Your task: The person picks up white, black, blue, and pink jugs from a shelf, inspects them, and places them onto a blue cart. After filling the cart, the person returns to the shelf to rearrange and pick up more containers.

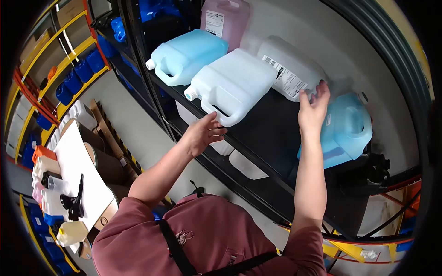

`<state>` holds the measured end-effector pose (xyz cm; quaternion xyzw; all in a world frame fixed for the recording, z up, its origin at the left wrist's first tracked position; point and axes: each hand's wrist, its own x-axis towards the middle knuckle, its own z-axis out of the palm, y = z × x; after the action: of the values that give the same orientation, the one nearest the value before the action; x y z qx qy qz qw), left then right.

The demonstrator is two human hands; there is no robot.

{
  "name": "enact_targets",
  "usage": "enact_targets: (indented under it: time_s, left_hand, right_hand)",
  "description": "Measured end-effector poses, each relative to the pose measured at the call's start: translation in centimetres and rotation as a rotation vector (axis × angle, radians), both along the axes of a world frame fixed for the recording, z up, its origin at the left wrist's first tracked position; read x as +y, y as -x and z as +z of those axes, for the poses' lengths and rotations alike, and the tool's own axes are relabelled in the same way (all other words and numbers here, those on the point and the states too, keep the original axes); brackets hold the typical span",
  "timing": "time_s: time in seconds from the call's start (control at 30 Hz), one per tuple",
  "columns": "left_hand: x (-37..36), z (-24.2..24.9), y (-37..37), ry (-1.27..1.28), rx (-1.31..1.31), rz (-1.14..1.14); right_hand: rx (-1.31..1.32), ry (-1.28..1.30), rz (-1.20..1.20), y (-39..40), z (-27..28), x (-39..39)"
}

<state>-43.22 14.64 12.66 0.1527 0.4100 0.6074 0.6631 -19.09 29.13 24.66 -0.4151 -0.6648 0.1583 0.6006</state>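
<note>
A whitish translucent jerrycan [248,76] with a white cap lies on its side on the black shelf, its handle towards me. My left hand [202,133] is open just below that handle, thumb at its lower corner and fingers apart. My right hand [314,108] is raised, fingers spread and curved, by the end of a greyish clear jerrycan [294,64] with a printed label; nothing shows in its grasp. To the right of that hand sits a light blue jerrycan [347,131]. Another light blue jerrycan [198,48] lies left of the whitish one.
A pink jerrycan [235,20] stands at the back against the wall. More white containers [246,164] are on the level below. Behind me to the left is a white-topped table [76,161] crowded with bottles. A black upright post [142,60] borders the shelf.
</note>
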Motion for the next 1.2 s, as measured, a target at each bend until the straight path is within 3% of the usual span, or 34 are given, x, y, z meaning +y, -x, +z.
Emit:
enact_targets:
  time_s: [0.1,0.13,0.2,0.3,0.43,0.67,0.77,0.83,0.9,0.97,1.07,1.13,1.2]
  left_hand:
    - [1.3,-0.3,-0.5,-0.107,-0.03,0.063]
    - [1.2,0.6,-0.8,-0.096,-0.006,0.115]
    - [0.8,2.0,-0.7,-0.182,0.053,0.141]
    - [-0.4,4.5,-0.1,-0.307,0.142,0.188]
    - [-0.9,8.7,2.4,-0.335,0.256,0.19]
    - [1.1,14.7,6.0,-0.336,0.506,0.122]
    - [1.6,17.3,6.0,-0.404,0.649,0.123]
    - [2.9,17.8,6.4,-0.442,0.69,0.085]
    - [3.9,18.1,6.7,-0.531,0.747,-0.014]
    - [4.3,18.4,6.3,-0.533,0.769,0.01]
    - [5.1,18.9,6.6,-0.544,0.806,0.038]
    - [6.2,19.3,6.5,-0.552,0.815,0.028]
    - [7.2,19.9,6.6,-0.526,0.856,-0.04]
  right_hand:
    - [0.399,0.383,0.027,-0.6,-3.5,7.5]
    - [0.398,0.38,0.016,-0.6,-4.2,8.8]
    - [0.327,0.37,-0.339,-0.2,-5.1,11.4]
    - [0.113,0.39,-0.452,-1.8,-7.1,15.3]
    - [0.207,0.43,-0.487,-2.9,-9.7,19.7]
    - [0.147,0.519,-0.388,-3.1,-10.3,18.9]
    - [0.089,0.673,-0.351,-2.6,-9.7,16.9]
    - [0.12,0.616,-0.286,-1.5,-9.6,15.1]
    - [0.03,0.61,-0.319,-0.7,-7.1,12.2]
    - [-0.122,0.397,-0.153,-0.1,-4.2,9.7]
    - [-0.083,0.193,-0.054,0.1,1.9,7.0]
    - [-0.081,0.453,0.131,-0.2,7.9,3.7]
    - [-0.008,0.457,0.407,-1.0,10.7,2.4]
